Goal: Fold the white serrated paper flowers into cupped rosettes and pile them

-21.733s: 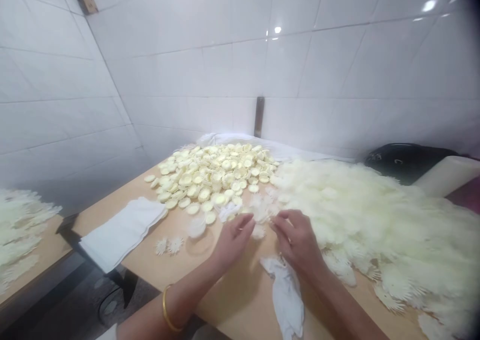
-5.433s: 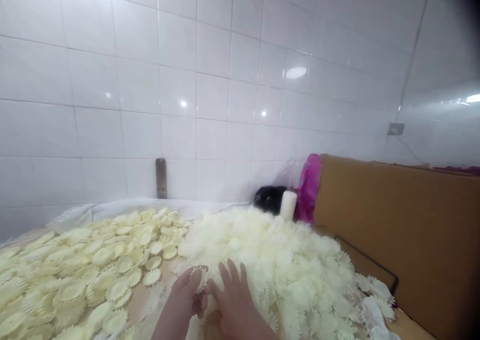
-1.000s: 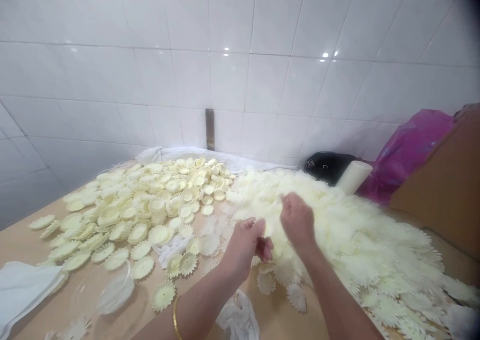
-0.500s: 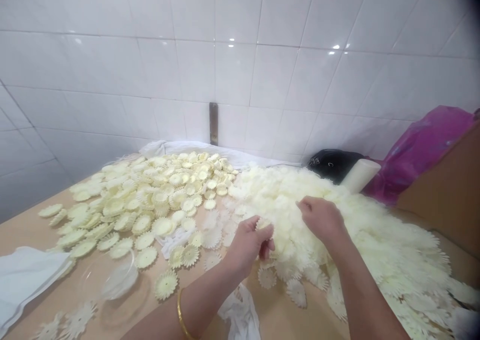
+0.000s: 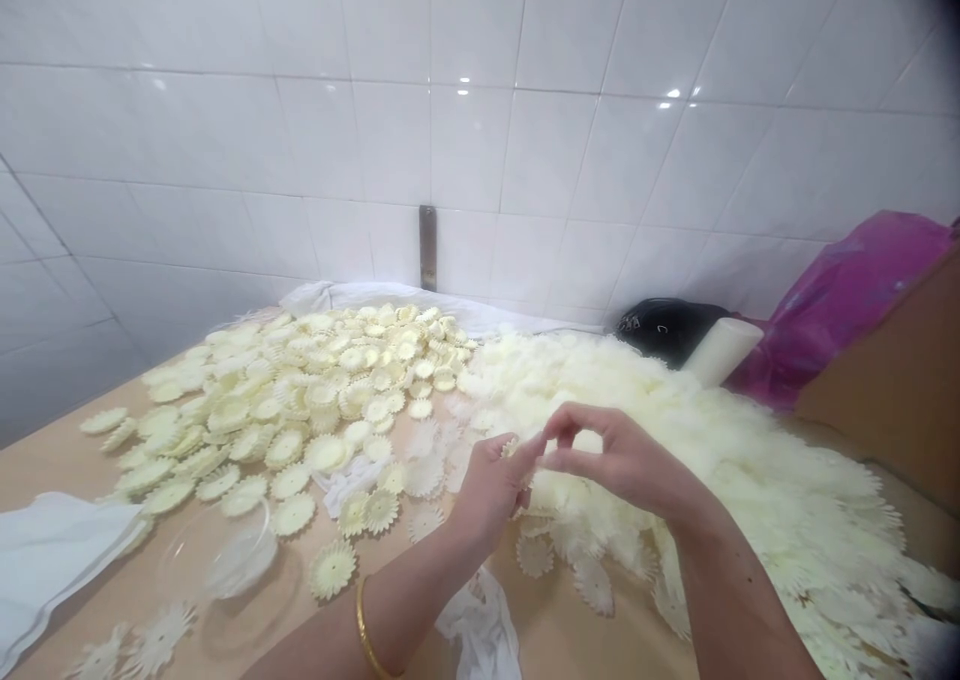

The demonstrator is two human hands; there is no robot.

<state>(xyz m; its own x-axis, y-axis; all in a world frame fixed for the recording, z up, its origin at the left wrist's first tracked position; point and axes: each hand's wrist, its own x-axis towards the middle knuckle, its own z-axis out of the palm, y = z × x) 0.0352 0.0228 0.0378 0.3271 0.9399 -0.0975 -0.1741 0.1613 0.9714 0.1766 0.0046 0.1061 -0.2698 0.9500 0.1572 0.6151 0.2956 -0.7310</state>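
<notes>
My left hand (image 5: pixel 486 490) is closed round a small pale-yellow scalloped flower disc (image 5: pixel 511 448), mostly hidden by the fingers. My right hand (image 5: pixel 626 460) meets it at the left thumb tip, its own thumb and forefinger pinched together. Whatever lies in that pinch is too small or hidden to make out. Behind and to the right of both hands spreads a heap of thin, pale, jagged-edged flower cut-outs (image 5: pixel 757 500). Thicker cupped flower discs (image 5: pixel 330 380) are piled to the left. A few loose cut-outs (image 5: pixel 535 554) lie just below my hands.
A clear round bowl (image 5: pixel 240 560) holds something whitish at the front left. White cloths lie at the left edge (image 5: pixel 56 560) and front middle (image 5: pixel 480 630). At the back right are a black bag (image 5: pixel 664 330), a pale roll (image 5: pixel 722 350), a purple plastic bag (image 5: pixel 855 280) and a tiled wall (image 5: pixel 465 140).
My right hand has moved left from above the heap of cut-outs to the left hand's fingertips. My left hand has shifted slightly left, still holding the disc.
</notes>
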